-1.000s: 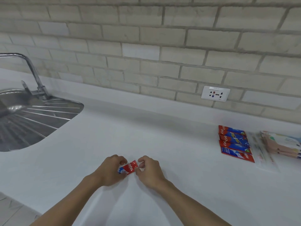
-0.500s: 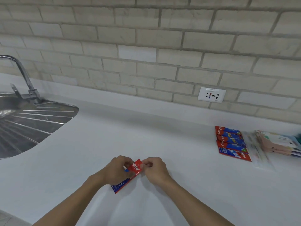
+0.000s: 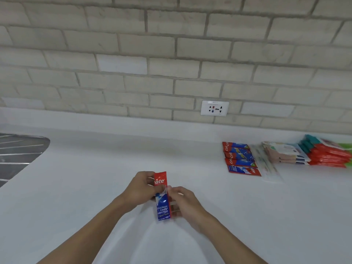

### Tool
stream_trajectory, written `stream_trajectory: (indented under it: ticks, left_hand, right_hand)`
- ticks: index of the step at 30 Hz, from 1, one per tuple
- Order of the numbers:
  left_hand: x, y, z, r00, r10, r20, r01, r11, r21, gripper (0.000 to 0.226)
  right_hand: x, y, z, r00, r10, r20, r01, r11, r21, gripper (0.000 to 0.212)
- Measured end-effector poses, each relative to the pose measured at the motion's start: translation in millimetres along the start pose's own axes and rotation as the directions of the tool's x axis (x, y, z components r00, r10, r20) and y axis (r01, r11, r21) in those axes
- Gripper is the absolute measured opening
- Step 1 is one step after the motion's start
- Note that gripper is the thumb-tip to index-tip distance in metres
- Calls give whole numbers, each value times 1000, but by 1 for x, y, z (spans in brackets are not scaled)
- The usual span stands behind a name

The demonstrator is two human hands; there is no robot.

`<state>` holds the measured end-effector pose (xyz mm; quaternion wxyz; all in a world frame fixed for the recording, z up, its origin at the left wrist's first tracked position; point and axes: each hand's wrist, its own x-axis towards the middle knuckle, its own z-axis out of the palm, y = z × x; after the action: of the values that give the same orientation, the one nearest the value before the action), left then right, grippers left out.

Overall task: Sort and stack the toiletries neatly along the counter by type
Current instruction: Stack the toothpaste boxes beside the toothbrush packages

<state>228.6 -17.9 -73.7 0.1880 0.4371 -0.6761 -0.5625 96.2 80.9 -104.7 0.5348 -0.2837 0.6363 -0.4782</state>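
While fingers [image 3: 149, 179] of left hand [image 3: 142, 188] and right hand [image 3: 183, 201] pinch the sachet [image 3: 162, 206] — stacks [image 3: 240, 159] well right

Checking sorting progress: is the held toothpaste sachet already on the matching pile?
No, the left hand and right hand hold the toothpaste sachet mid-counter, apart from the pile.

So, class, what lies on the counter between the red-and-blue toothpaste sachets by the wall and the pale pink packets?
A long clear plastic packet lies between the toothpaste sachets and the pink packets, seen in the head view.
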Motion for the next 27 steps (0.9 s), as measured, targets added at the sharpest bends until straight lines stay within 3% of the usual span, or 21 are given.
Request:
stream_trajectory:
  ticks: [5,10,27]
  left_hand:
    - [14,14,33,999,-7,-44,-2,980,-200,15]
    - [28,25,68,999,-27,-28,18,961,-275,15]
    - [77,55,185,999,-23,43,29,986,-163,19]
  right_hand:
    - [-11,5,-32,999,-44,-27,46,998,45,25]
    - [-19,7,-78,985,-105,-138,116,991,73,16]
    - [-16,8,-230,855,-146,-498,168,986,0,11]
